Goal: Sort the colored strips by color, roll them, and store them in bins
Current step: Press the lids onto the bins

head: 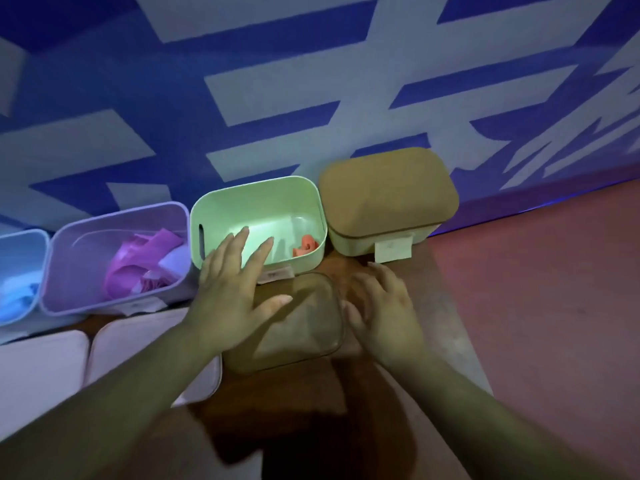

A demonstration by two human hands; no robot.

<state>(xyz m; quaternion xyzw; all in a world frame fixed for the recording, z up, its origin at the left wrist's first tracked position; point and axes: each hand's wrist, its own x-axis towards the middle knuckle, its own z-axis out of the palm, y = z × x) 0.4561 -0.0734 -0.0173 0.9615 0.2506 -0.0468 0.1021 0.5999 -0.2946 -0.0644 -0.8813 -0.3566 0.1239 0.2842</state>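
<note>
Currently both hands hover over a tan lid that lies flat on the surface directly in front of the green bin. The left hand is spread, its grip released: the fingers reach straight past the near rim of the green bin and the thumb extends over the lid, holding nothing. The right hand sits just beside the lid's right edge with fingers loosely bent; its grip also appears released, though contact with the lid edge cannot be confirmed. The green bin stands open and holds one rolled orange strip in its near right corner. To its left, the purple bin holds loose pink strips, and the blue bin at the frame edge holds pale blue material, too blurred to identify further. To the right, a closed bin carries a matching tan lid and a paper label on its front. Two pale lids rest on the surface in front of the purple and blue bins. Each lid lies before its own bin, which probably keeps the pairs matched while the bins are open. The hands flank the tan lid on opposite sides, a placement suited to lifting it level and seating it on the green bin.
</note>
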